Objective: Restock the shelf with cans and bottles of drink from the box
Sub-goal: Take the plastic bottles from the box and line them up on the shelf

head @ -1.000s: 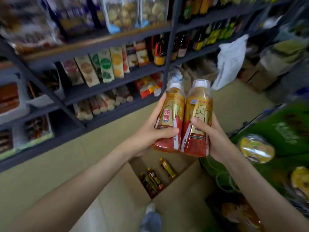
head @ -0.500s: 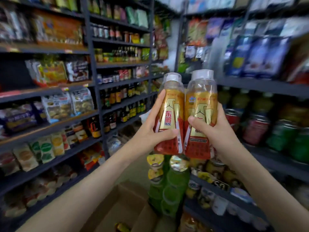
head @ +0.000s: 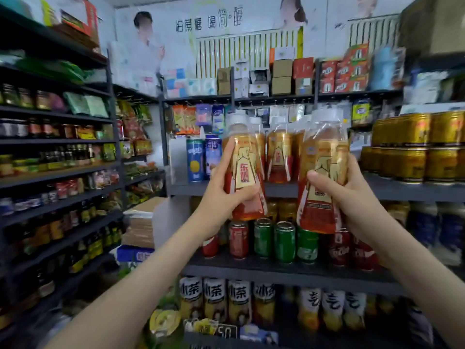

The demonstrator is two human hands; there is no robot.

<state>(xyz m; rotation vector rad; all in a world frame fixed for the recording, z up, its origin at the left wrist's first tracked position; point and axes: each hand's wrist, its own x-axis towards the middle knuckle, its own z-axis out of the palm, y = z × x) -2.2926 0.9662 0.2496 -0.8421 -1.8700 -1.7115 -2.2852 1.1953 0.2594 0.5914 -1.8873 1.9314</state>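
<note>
I hold up two gold-and-red drink bottles with white caps, one per hand. My left hand (head: 222, 195) grips the left bottle (head: 242, 170) around its lower half. The right bottle (head: 323, 172) is gripped by my right hand (head: 352, 197), thumb across its label. Both bottles are upright in front of the dark grey shelf (head: 392, 188), at the level where matching bottles (head: 279, 157) stand. The two bottles are about a hand's width apart. The box is out of view.
Gold cans (head: 415, 147) fill the same shelf to the right, blue-and-white cans (head: 203, 157) to the left. Red and green cans (head: 274, 240) stand one level down, tea bottles (head: 239, 303) below those. A snack and sauce rack (head: 57, 172) lines the left side.
My view has swung up from the box on the floor to the drinks shelf. Both hands have lifted the bottles toward the shelf and moved them apart.
</note>
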